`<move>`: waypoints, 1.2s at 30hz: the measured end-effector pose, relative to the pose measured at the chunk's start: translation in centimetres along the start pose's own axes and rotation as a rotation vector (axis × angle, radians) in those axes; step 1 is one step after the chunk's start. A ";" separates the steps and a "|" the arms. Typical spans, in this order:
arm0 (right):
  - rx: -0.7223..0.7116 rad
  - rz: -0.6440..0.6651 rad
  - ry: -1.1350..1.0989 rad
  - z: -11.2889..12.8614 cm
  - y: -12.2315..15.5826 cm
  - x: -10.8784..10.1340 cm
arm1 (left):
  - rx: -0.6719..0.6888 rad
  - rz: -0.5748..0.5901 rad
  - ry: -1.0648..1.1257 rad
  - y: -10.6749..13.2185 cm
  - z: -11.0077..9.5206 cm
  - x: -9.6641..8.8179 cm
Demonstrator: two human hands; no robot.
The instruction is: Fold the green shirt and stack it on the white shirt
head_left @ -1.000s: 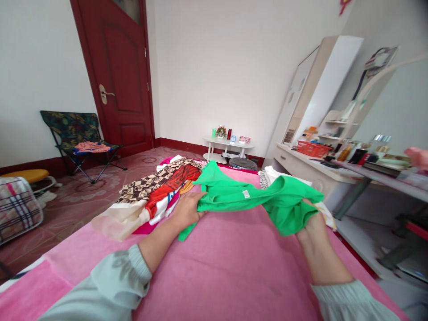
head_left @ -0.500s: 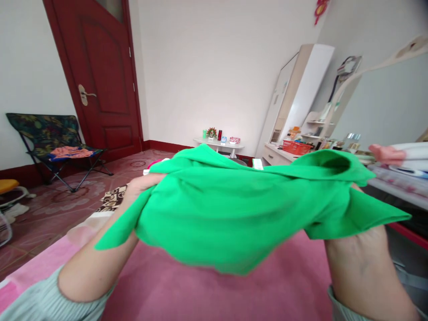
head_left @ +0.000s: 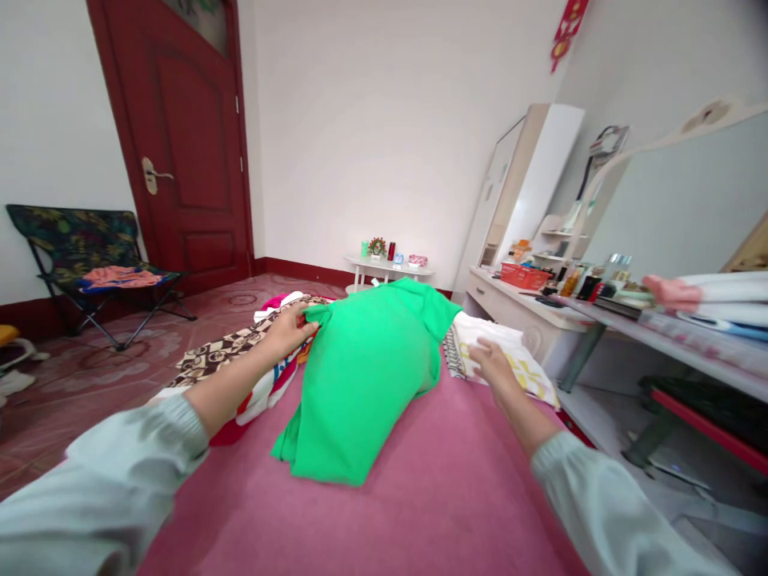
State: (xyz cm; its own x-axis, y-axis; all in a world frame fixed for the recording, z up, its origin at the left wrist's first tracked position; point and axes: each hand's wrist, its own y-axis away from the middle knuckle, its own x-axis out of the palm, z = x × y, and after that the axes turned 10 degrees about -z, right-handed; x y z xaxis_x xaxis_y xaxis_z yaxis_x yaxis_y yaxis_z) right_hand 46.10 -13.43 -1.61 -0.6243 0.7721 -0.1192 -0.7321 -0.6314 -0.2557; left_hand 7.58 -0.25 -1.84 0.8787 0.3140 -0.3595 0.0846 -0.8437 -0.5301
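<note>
A bright green shirt (head_left: 360, 376) lies billowed on the pink bed cover (head_left: 384, 512), spread away from me. My left hand (head_left: 288, 326) pinches the shirt's upper left corner, over a pile of patterned clothes (head_left: 234, 356). My right hand (head_left: 492, 362) has let the shirt go; its fingers are loosely spread above a folded white and yellow cloth (head_left: 516, 360) to the right of the shirt.
A white dresser (head_left: 522, 304) with a red basket (head_left: 523, 274) and bottles runs along the right. A small white table (head_left: 384, 268) stands by the far wall. A folding chair (head_left: 90, 256) and a red door (head_left: 180, 136) are at the left.
Both hands lifted the green shirt up close to me, then threw it flat onto the bed. My right hand has let go; my left still holds a corner.
</note>
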 end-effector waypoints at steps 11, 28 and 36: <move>0.096 0.513 0.285 -6.2 7.6 0.9 | 0.585 0.455 -0.404 16.6 -5.0 -4.4; 0.441 0.282 -0.160 -1.3 4.2 6.6 | -0.429 0.248 0.497 8.7 -4.9 -3.8; 0.279 0.616 -0.367 -2.9 9.1 7.4 | -0.994 0.263 0.724 7.0 -1.9 -1.0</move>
State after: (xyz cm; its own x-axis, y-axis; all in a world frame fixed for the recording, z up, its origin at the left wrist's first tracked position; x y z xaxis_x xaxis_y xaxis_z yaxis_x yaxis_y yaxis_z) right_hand 35.59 -13.22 -7.62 -0.9564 0.2320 0.1772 -0.2338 -0.9722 0.0108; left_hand 8.24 -7.33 -3.73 0.9518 0.0415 0.3040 -0.0925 -0.9059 0.4133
